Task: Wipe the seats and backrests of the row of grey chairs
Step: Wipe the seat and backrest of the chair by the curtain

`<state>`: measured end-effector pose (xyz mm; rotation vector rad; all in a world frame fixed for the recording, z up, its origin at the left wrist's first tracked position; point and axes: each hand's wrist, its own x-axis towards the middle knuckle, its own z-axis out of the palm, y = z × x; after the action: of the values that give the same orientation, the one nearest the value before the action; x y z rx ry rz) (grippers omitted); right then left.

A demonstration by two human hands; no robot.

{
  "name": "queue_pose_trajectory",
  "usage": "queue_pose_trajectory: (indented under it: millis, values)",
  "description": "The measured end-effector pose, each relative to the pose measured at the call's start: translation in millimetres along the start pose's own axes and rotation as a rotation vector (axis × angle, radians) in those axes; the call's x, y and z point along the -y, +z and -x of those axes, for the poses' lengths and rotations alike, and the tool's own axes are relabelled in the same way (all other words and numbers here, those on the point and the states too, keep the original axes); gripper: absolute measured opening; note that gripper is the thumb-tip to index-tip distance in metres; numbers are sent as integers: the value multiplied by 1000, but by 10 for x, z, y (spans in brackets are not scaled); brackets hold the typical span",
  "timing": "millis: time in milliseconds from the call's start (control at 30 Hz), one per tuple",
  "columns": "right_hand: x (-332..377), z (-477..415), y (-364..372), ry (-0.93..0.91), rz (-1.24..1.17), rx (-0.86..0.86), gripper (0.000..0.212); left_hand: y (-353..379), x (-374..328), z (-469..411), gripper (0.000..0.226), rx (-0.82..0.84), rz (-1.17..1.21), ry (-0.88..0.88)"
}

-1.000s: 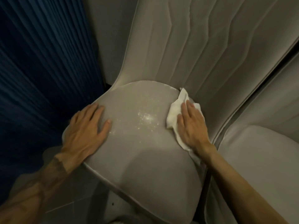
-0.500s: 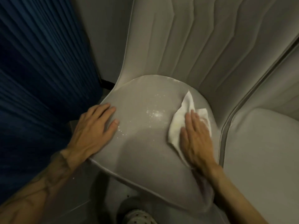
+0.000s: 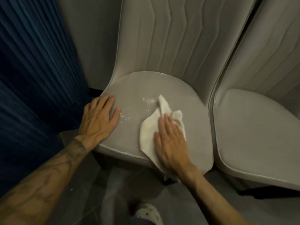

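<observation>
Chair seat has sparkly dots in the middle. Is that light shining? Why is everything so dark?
Head view: the sparkles are small glints of light on specks on the seat, beside the white cloth; head view: dim overall, the blue curtain nearly black; head view: the right hand looks slightly smeared.

- Dim, flat indoor light with a warm grey cast and low contrast throughout.
- The blue curtain (image 3: 32, 78) on the left sinks almost to black in its folds.
- Wet specks (image 3: 147, 101) on the seat (image 3: 191, 111) glint as the only bright highlights.
- Soft shadow pools on the floor (image 3: 90, 208) beneath the seat's near edge.
- Wide-angle distortion splays the backrest (image 3: 170, 38) ribs outward.
- The shoe (image 3: 147, 213) at the near edge is blurred.
</observation>
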<state>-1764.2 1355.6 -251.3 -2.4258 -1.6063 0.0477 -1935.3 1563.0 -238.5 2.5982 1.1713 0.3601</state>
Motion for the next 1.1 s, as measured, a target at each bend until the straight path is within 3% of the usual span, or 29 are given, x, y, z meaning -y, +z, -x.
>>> queue_pose_trajectory:
  millis: [100, 200, 300, 433, 533, 633, 733, 867, 933, 1100]
  values:
    - [-281, 19, -138, -22, 15, 22, 64, 13, 29, -1, 67, -26, 18, 0]
    - [-715, 53, -268, 206, 49, -52, 57, 45, 29, -2, 68, -27, 17, 2]
    - [-518, -56, -151, 392, 51, -100, 61, 67, 27, -32, 71, -36, 3, 7]
    - [-66, -249, 72, 193, -8, -55, 66, 104, 52, -63, 72, -34, -4, 24]
    - [-359, -197, -71, 96, 13, -6, 66, 120, 83, -74, 72, -31, -6, 33]
    - [-863, -255, -251, 235, 119, -55, 58, 117, 98, -60, 72, -37, 6, 29]
    - [-876, -675, -277, 407, 117, -59, 56, 121, 97, -56, 72, -35, 9, 9]
    - [-372, -900, -64, 140, 84, -44, 61, 134, 89, -63, 70, -38, -1, 1]
    - [-457, -845, -76, 61, 80, -6, 58, 137, 89, -64, 70, -38, 4, -2]
    - [-1052, -1145, -272, 296, 147, -39, 47, 140, 96, -75, 70, -36, -3, -3]
